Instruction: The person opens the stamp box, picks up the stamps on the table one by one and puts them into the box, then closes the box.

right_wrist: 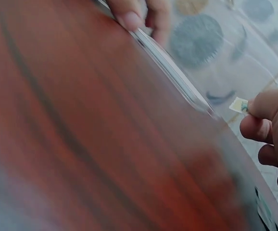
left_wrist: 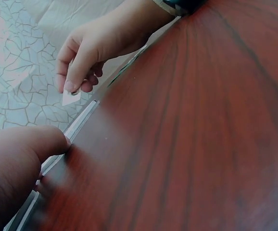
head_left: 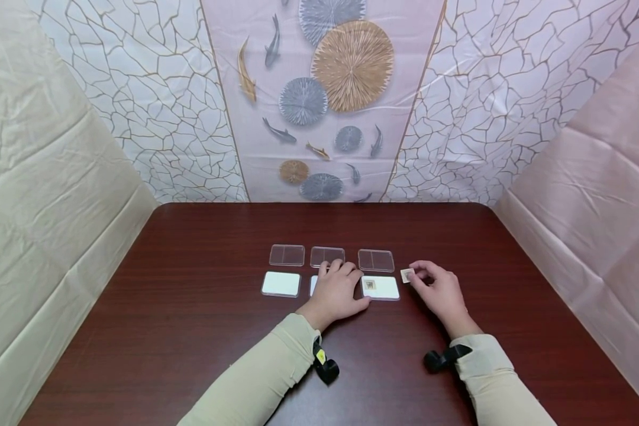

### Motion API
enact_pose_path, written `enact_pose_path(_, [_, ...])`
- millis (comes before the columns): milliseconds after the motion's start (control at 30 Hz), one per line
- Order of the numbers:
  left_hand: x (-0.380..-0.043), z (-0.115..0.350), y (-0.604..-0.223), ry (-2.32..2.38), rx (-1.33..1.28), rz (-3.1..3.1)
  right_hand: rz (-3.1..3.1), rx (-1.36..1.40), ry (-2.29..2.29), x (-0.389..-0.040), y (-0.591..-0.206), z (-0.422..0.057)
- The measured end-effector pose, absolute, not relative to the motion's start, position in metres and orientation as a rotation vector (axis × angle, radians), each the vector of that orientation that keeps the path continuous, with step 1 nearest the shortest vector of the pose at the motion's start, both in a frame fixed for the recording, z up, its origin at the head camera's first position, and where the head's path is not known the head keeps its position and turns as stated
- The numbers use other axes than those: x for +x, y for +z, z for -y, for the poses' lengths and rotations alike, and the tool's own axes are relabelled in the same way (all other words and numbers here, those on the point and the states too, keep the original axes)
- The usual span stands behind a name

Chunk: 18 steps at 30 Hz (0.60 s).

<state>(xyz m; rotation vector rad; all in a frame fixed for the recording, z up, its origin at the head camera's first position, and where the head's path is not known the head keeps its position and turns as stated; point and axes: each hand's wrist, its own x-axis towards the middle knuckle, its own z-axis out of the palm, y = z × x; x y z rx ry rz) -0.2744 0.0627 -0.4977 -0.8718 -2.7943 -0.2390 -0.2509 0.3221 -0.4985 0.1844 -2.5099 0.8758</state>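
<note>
My right hand (head_left: 443,296) pinches a small postage stamp (head_left: 406,276) between thumb and fingertips, just right of a flat clear case with a white insert (head_left: 387,288). The right wrist view shows the stamp's (right_wrist: 238,105) pale toothed edge past the thumb. Another stamp (head_left: 370,284) lies on the left part of that white insert. My left hand (head_left: 336,296) holds this case at its left end, thumb on the near edge and index finger at the far corner. It covers most of a second white-insert case (head_left: 312,286).
A third white-insert case (head_left: 280,284) lies to the left. Behind the row are three clear lids: left (head_left: 286,255), middle (head_left: 327,256), partly behind the left fingers, and right (head_left: 376,260). The dark wood table (head_left: 191,331) meets patterned cloth at its back edge.
</note>
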Motion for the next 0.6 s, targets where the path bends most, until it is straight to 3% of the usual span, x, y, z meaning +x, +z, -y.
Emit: enact_pose_path(600, [-0.276,-0.063,-0.499,-0.239,-0.872,2.781,2.576,0.297,0.631,-0.247,-0.502,-0.290])
